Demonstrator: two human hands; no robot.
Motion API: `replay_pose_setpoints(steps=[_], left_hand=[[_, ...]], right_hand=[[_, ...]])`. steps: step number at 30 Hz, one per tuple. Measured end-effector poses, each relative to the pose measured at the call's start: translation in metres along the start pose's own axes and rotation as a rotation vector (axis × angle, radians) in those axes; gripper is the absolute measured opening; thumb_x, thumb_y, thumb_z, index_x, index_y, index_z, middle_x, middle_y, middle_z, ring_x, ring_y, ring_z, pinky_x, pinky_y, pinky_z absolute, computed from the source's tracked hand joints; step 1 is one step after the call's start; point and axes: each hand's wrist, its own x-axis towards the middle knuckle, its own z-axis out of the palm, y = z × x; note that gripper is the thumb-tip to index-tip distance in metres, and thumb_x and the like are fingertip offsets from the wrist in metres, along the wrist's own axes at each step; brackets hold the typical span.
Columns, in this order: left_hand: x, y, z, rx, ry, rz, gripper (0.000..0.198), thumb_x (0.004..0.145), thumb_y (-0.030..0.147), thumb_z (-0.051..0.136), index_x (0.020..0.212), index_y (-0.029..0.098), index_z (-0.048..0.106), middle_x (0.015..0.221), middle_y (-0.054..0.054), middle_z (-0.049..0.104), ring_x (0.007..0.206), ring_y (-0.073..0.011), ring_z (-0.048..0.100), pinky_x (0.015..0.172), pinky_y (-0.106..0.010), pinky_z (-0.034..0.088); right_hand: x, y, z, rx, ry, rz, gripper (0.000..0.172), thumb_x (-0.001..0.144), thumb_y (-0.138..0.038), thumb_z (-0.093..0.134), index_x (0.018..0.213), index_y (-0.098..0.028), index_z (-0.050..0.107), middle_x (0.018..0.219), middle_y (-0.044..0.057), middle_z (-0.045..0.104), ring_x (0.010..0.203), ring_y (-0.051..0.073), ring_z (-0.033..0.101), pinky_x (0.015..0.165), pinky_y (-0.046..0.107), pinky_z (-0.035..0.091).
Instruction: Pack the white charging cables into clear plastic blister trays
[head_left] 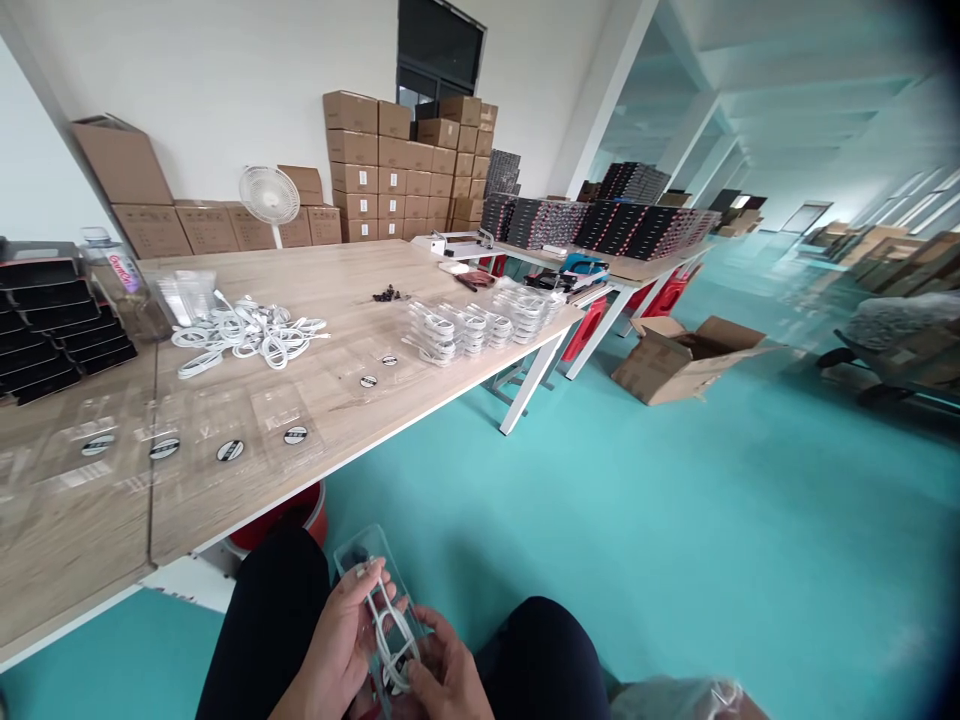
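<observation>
Under the bare right hand (450, 668), part of the coiled white cable (381, 628) is hidden, while farther right a crumpled clear plastic bag (671, 699) is cut off below.

White cable (382, 632), clear tray (394, 562), teal floor (675, 510), wood-grain tabletop (337, 280)

Clear, glossy plastic catches the light in a tray (394, 567) bearing a smooth, white, plastic-coated cable (391, 640), above dark, matt cloth trousers (547, 660). From where I stand, the tabletop (322, 275) shows pale wood grain with a smooth, dull finish; its white legs (534, 388) look like painted metal. More cables (247, 330), smooth and white, lie near a see-through plastic bottle (124, 290). Stacked packs (465, 330) gleam in transparent plastic, and a stool (587, 330) is smooth red plastic. Matt brown cardboard forms the cartons (352, 148) by the flat white wall (225, 80). Underfoot, the turquoise floor (675, 520) is smooth, with a reflective sheen.
</observation>
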Motion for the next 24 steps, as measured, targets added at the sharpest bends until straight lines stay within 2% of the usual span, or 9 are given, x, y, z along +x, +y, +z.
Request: replay_pose_setpoints(steps=[3, 5, 9, 12, 16, 18, 20, 22, 24], left_hand=[[-0.002, -0.003, -0.002, 0.078, -0.079, -0.006, 0.018, 0.074, 0.021, 0.083, 0.08, 0.015, 0.066, 0.068, 0.001, 0.061, 0.063, -0.0121, 0.063, 0.065, -0.026, 0.056], [-0.002, -0.006, -0.003, 0.138, -0.121, -0.012, 0.022, 0.072, 0.027, 0.085, 0.078, 0.015, 0.067, 0.068, -0.001, 0.063, 0.062, -0.0127, 0.062, 0.059, -0.024, 0.052], [-0.006, -0.013, -0.002, 0.184, -0.23, -0.043, 0.026, 0.073, 0.034, 0.084, 0.074, 0.016, 0.066, 0.066, -0.001, 0.064, 0.054, -0.0106, 0.056, 0.052, -0.023, 0.046], [-0.009, -0.017, -0.002, 0.169, -0.224, -0.057, 0.028, 0.07, 0.036, 0.086, 0.072, 0.015, 0.066, 0.063, 0.0, 0.062, 0.052, -0.0102, 0.054, 0.052, -0.024, 0.044], [-0.009, -0.018, -0.002, 0.167, -0.213, -0.053, 0.029, 0.066, 0.033, 0.088, 0.071, 0.015, 0.065, 0.062, -0.001, 0.062, 0.054, -0.0108, 0.056, 0.051, -0.023, 0.044], [-0.005, -0.015, -0.001, 0.163, -0.2, -0.047, 0.027, 0.068, 0.03, 0.088, 0.072, 0.015, 0.066, 0.065, -0.002, 0.064, 0.056, -0.0116, 0.058, 0.051, -0.023, 0.045], [-0.001, -0.01, 0.0, 0.153, -0.162, -0.037, 0.024, 0.07, 0.027, 0.086, 0.075, 0.015, 0.066, 0.069, -0.002, 0.065, 0.061, -0.0127, 0.061, 0.053, -0.023, 0.048], [0.003, -0.004, 0.002, 0.146, -0.128, -0.025, 0.021, 0.072, 0.024, 0.085, 0.079, 0.015, 0.067, 0.07, -0.002, 0.065, 0.064, -0.0129, 0.063, 0.059, -0.024, 0.052], [0.004, 0.004, 0.004, 0.144, -0.123, -0.018, 0.019, 0.072, 0.019, 0.084, 0.084, 0.015, 0.069, 0.074, -0.002, 0.067, 0.067, -0.014, 0.066, 0.068, -0.028, 0.056]], right_hand=[[-0.002, -0.019, -0.001, -0.045, -0.123, 0.026, 0.069, 0.061, -0.06, 0.083, 0.113, -0.019, 0.066, 0.082, 0.004, 0.07, 0.077, 0.025, 0.067, 0.07, 0.036, 0.051], [-0.002, -0.031, -0.002, -0.063, -0.134, 0.021, 0.063, 0.067, -0.06, 0.079, 0.112, -0.017, 0.068, 0.085, 0.005, 0.07, 0.081, 0.024, 0.066, 0.074, 0.035, 0.049], [0.005, -0.04, -0.002, -0.258, 0.007, -0.021, 0.052, 0.074, -0.052, 0.075, 0.109, -0.015, 0.07, 0.075, 0.003, 0.068, 0.07, 0.02, 0.061, 0.066, 0.032, 0.045], [0.01, -0.035, 0.0, -0.465, 0.108, -0.044, 0.04, 0.072, -0.032, 0.075, 0.109, -0.018, 0.071, 0.067, -0.001, 0.066, 0.065, 0.019, 0.059, 0.065, 0.031, 0.045], [0.013, -0.026, 0.002, -0.573, 0.165, -0.084, 0.05, 0.071, -0.019, 0.069, 0.122, -0.021, 0.068, 0.065, -0.003, 0.067, 0.063, 0.018, 0.059, 0.066, 0.029, 0.046], [0.014, -0.022, 0.003, -0.562, 0.189, -0.091, 0.052, 0.074, -0.025, 0.071, 0.125, -0.018, 0.066, 0.064, -0.003, 0.065, 0.062, 0.018, 0.058, 0.065, 0.03, 0.046], [0.014, -0.019, 0.003, -0.483, 0.196, -0.079, 0.056, 0.075, -0.04, 0.075, 0.125, -0.014, 0.066, 0.062, -0.002, 0.063, 0.061, 0.018, 0.057, 0.062, 0.031, 0.046], [0.013, -0.016, 0.003, -0.307, 0.132, -0.056, 0.064, 0.076, -0.056, 0.073, 0.122, -0.013, 0.066, 0.064, 0.0, 0.063, 0.061, 0.019, 0.058, 0.061, 0.032, 0.046], [0.009, -0.014, 0.002, -0.087, 0.03, -0.036, 0.064, 0.074, -0.064, 0.073, 0.116, -0.015, 0.067, 0.07, 0.002, 0.067, 0.067, 0.021, 0.063, 0.066, 0.033, 0.048]])
